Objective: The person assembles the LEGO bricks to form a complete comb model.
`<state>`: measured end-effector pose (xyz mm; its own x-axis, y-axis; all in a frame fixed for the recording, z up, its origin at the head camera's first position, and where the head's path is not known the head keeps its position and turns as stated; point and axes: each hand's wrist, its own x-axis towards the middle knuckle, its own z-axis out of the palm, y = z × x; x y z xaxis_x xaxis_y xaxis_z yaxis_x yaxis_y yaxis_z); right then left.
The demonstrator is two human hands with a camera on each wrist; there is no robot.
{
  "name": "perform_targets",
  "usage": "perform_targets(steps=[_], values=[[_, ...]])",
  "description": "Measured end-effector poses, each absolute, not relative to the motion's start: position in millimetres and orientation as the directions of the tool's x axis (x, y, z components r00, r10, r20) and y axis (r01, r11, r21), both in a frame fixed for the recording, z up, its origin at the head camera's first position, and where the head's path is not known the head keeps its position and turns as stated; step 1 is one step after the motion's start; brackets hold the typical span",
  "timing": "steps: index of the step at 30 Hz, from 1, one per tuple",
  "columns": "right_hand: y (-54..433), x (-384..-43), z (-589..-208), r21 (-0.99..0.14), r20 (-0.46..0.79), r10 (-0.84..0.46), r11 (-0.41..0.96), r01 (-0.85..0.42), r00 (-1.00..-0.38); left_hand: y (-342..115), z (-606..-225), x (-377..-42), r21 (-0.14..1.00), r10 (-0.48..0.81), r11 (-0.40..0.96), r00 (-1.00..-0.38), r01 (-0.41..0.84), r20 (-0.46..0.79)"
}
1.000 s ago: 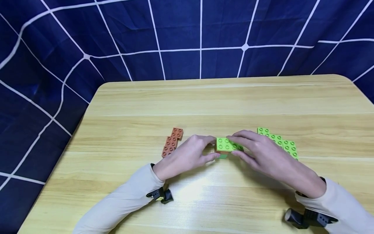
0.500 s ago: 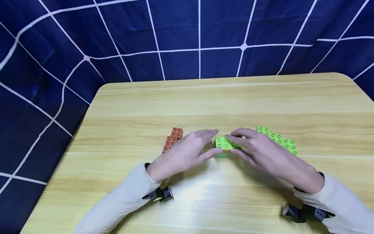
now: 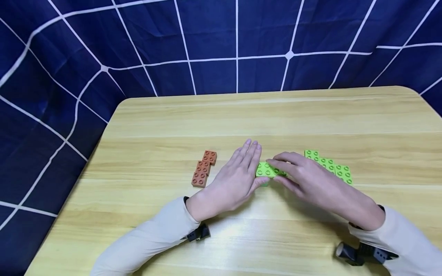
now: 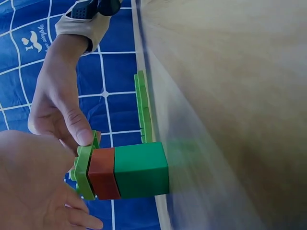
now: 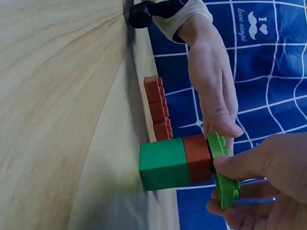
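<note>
A small upright stack stands mid-table: a dark green block point(image 4: 141, 170) at the bottom, a reddish-brown brick point(image 4: 102, 173) above it, and a light green studded brick point(image 3: 263, 170) on top. The top brick overhangs toward the right hand and looks slightly tilted in the right wrist view. My right hand point(image 3: 307, 176) pinches that overhanging end between thumb point(image 5: 240, 163) and fingers. With straight fingers held together, my left hand point(image 3: 235, 180) lies along the stack's left end, its thumb at the top brick's near left corner. The left palm hides part of that end.
Three joined-looking reddish-brown bricks point(image 3: 203, 168) lie left of the stack in a stepped row. Behind the right hand sit several light green bricks point(image 3: 326, 165), stepped likewise. Past the far edge of the wooden table point(image 3: 221, 119) hangs a blue cloth point(image 3: 214, 34) with white lines.
My left hand has let go of the stack's left end; its fingers straightened and swung to point away, beside the top brick. The right hand keeps its pinch.
</note>
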<state>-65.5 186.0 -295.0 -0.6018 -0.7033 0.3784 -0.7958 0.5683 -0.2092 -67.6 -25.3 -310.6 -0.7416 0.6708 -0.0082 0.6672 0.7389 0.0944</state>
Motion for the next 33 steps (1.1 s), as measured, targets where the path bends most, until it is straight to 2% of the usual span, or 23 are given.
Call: perform_targets(steps=[8,23,33], values=[[188.7,-66.7,-297.2,-0.219,0.388,-0.705,0.555,-0.803,-0.593,-26.8,-311.6,-68.3,0.084,0.672,0.739,-0.740,0.668,-0.018],[195.2,-65.2,-302.7,-0.243,0.353,-0.667,0.612,-0.752,-0.657,-25.3,-311.7,-67.9,0.076,0.654,0.755,-0.757,0.651,-0.020],[192.9,-64.5,-304.8,-0.220,0.357,-0.655,0.634,-0.741,-0.666,-26.6,-311.7,-69.7,0.069,0.669,0.742,-0.743,0.667,-0.007]])
